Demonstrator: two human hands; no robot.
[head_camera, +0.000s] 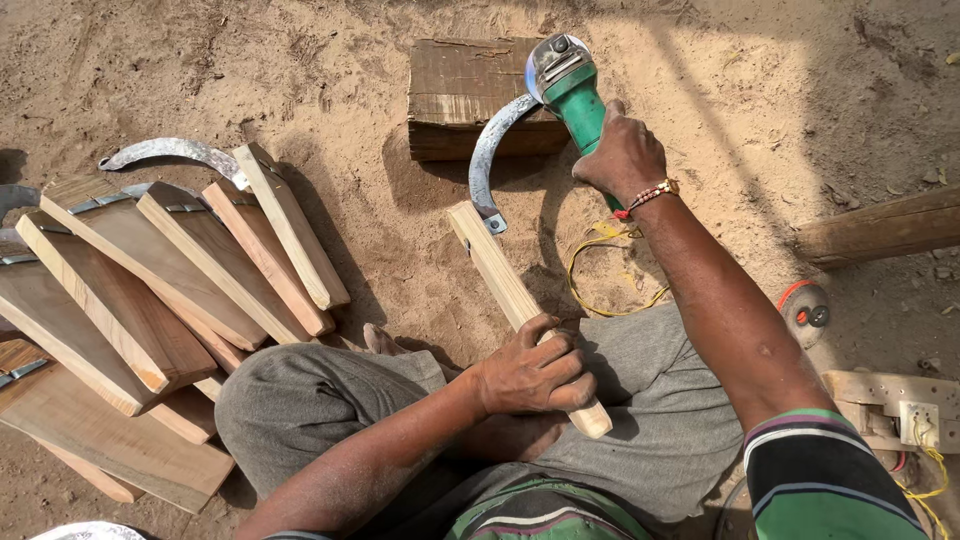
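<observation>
Sickle (490, 200): curved blade on the wooden block (455, 85); our left hand (535, 372) fully clenched round its wooden handle. Right hand (625, 155) wrapped tight on green angle grinder (570, 85), at the blade. Finished sickles (180, 260) stacked alongside on sand.

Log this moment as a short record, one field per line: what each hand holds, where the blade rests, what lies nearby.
left hand: gripping the wooden handle of a sickle
right hand: gripping a green angle grinder
blade: curved grey metal, its tip at the grinder head, over a wooden block
ground: sandy
nearby: stack of wooden-handled sickles at left; yellow cord on the sand
</observation>
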